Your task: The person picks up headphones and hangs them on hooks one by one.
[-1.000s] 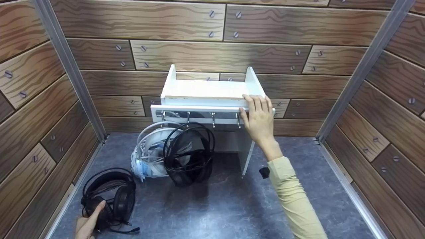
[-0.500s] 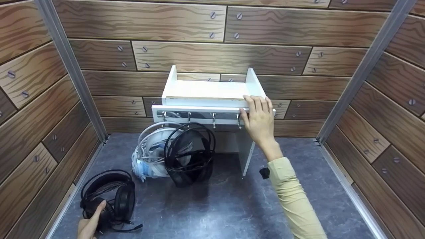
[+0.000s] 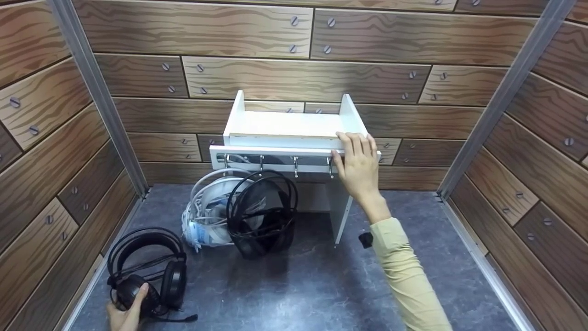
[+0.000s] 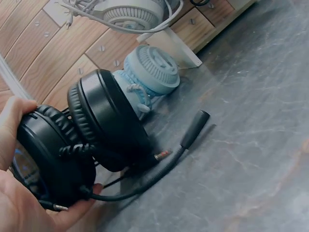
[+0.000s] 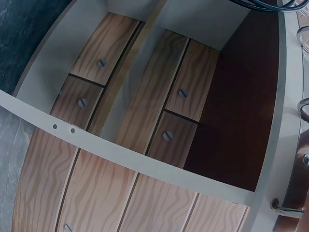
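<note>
My left hand (image 3: 125, 315) holds a black headset (image 3: 174, 281) by one ear cup, low at the left side. In the left wrist view, the headset's boom microphone (image 4: 194, 129) reaches out over the grey floor. My right hand (image 3: 360, 171) rests on the right end of a white rack (image 3: 289, 123), its fingers laid over the upper edge and the thumb at the front rail. White headphones (image 3: 202, 202) with a pale blue ear cup hang at the rail's left end. Beside them hangs a second black headset (image 3: 262, 230). The right wrist view does not show the hand.
Metal hooks (image 3: 296, 166) line the rack's front rail; the two on the right carry nothing. Wood-patterned walls (image 3: 294, 78) enclose the back and sides. A small black object (image 3: 366, 239) shows beside the right wrist. Dark grey floor (image 3: 294, 294) lies in front of the rack.
The headset in my left hand has tipped more upright, its headband rising a little. My right hand, the rack and the hanging headphones stay put.
</note>
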`<state>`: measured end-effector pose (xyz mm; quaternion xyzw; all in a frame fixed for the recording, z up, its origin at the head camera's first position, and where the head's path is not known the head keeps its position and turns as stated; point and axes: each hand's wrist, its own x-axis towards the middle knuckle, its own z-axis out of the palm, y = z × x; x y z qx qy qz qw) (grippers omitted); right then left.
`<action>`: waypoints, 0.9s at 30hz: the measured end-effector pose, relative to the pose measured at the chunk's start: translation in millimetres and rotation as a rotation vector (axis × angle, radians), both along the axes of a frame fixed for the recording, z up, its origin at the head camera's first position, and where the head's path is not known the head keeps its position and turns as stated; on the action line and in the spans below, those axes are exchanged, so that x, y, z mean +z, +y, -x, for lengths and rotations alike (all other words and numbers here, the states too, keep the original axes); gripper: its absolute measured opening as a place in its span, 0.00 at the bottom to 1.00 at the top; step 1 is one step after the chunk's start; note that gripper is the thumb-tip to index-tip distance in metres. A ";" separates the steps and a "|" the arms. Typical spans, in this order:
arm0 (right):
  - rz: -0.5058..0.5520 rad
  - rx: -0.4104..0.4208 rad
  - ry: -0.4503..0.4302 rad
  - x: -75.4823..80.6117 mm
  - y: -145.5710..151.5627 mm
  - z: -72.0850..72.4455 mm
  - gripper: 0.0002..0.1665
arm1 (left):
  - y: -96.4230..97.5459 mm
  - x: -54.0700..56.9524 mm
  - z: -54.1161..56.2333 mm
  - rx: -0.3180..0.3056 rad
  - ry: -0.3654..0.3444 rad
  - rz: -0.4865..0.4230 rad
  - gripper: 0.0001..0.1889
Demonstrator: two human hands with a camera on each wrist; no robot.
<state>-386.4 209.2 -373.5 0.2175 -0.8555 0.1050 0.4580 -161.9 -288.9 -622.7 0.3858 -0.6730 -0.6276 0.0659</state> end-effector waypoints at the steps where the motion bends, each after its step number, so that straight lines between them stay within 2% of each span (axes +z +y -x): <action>1: -0.001 0.000 -0.001 -0.2 -0.1 0.0 0.27 | 0.4 -1.3 -1.5 0.013 0.016 -0.025 0.62; 7: -0.004 -0.002 -0.001 -0.1 -0.2 -0.4 0.27 | 1.6 -6.1 -9.6 0.095 0.125 -0.126 0.56; 10: -0.004 -0.005 -0.003 0.4 -0.2 -0.8 0.27 | 1.7 -6.3 -13.5 0.136 0.186 -0.151 0.52; 12: -0.004 -0.001 -0.006 0.5 -0.4 -1.0 0.27 | 2.0 -4.9 -16.5 0.160 0.207 -0.129 0.49; 14: -0.004 0.002 -0.008 0.6 -0.7 -1.4 0.27 | 3.1 -1.9 -19.4 0.189 0.233 -0.119 0.46; 18: -0.004 0.003 -0.005 0.2 -1.1 -1.4 0.27 | 6.3 5.6 -24.1 0.260 0.364 -0.210 0.24; 20: -0.004 0.001 -0.003 0.1 -1.4 -1.3 0.27 | 8.0 10.0 -25.4 0.298 0.442 -0.261 0.17; 24: -0.003 0.002 0.002 -0.1 -1.8 -1.0 0.27 | 9.9 19.2 -29.1 0.338 0.536 -0.279 0.18; 27: -0.001 0.001 0.004 -0.5 -1.7 -0.8 0.27 | 11.6 26.5 -32.7 0.347 0.569 -0.285 0.18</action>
